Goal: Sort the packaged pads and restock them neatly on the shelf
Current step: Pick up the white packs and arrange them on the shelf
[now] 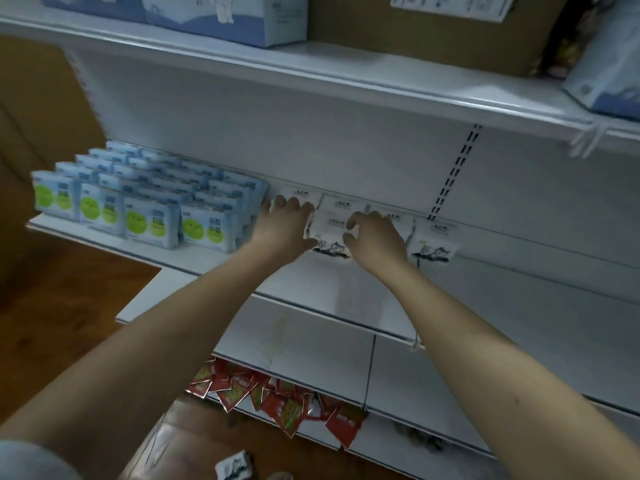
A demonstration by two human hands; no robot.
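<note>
Both hands were on the white packs, cartoon print at the bottom, lined along the shelf back. Left hand lay spread over the nine o'clock pack; right hand pinched the middle one. Blue-green packs stood in rows at nine o'clock, red sachets spilled below at six.
</note>
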